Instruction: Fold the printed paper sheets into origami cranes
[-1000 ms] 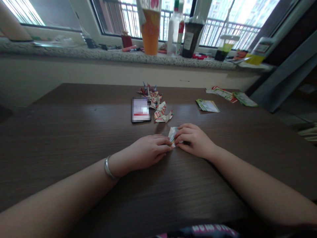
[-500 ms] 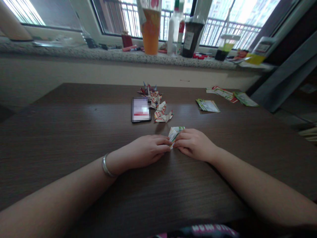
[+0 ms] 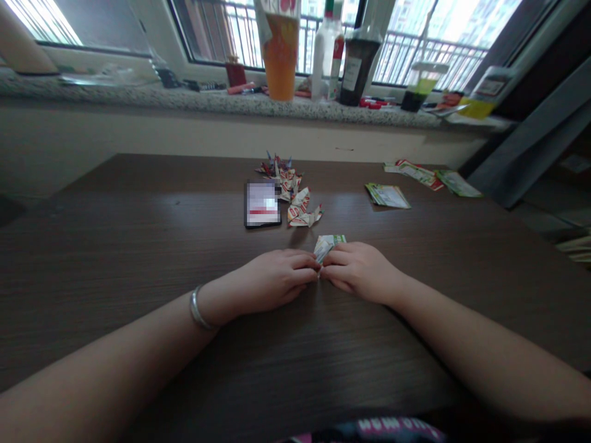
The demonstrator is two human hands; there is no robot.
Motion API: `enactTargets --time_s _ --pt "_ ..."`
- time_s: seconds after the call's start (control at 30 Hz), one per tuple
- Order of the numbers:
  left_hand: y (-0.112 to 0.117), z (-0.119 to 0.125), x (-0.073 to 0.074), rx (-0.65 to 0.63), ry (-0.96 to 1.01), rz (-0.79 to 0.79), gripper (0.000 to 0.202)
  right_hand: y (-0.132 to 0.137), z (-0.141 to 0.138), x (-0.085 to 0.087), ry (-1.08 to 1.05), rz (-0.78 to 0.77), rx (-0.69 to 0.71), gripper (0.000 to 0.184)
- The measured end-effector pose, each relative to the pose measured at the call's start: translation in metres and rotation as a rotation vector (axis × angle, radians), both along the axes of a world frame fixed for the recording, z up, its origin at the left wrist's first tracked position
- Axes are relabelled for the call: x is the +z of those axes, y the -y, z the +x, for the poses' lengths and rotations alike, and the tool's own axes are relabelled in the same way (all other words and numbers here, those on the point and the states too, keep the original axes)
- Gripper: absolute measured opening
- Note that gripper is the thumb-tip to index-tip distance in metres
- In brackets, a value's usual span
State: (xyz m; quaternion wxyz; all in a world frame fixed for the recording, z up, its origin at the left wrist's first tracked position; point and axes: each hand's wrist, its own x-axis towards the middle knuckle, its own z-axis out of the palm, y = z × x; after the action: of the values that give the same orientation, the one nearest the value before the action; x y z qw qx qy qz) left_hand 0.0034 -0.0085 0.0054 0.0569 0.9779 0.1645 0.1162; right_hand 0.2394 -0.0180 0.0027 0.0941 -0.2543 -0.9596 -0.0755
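Note:
My left hand [image 3: 272,280] and my right hand [image 3: 357,271] meet at the middle of a dark wooden table [image 3: 138,246]. Both pinch a small folded piece of printed paper [image 3: 325,245] that pokes out above their fingertips. My left wrist wears a silver bangle [image 3: 197,309]. Just beyond the hands lies a heap of several folded paper cranes [image 3: 290,191] next to a phone [image 3: 262,204] lying flat.
Flat printed sheets lie at the right: a stack of green sheets [image 3: 388,195] and more loose sheets [image 3: 431,177] farther back. On the stone windowsill [image 3: 138,98] stand an orange cup [image 3: 280,52], a white bottle [image 3: 329,52], a dark drink cup [image 3: 357,67] and other small items.
My right hand slid its fingers a little toward me along the folded paper, uncovering its green top edge. My left hand stayed almost still.

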Motion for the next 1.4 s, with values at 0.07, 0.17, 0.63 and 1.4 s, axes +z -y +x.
enactTargets --time_s 0.07,0.17,0.63,1.4 --pt "-0.001 0.0 -0.001 -0.009 0.009 0.008 0.023 0.0 0.001 0.0 0.01 -0.013 -0.006 0.021" --pt "-0.001 0.0 -0.002 -0.02 0.011 0.005 0.023 -0.001 0.004 0.001 0.012 -0.031 -0.038 0.02" --pt "-0.001 -0.001 -0.005 -0.019 0.013 0.01 0.023 0.002 0.014 0.01 0.051 -0.062 -0.16 0.015" --pt "-0.001 -0.005 -0.009 -0.022 0.012 0.049 0.024 -0.001 0.032 0.024 0.175 -0.127 -0.277 0.015"
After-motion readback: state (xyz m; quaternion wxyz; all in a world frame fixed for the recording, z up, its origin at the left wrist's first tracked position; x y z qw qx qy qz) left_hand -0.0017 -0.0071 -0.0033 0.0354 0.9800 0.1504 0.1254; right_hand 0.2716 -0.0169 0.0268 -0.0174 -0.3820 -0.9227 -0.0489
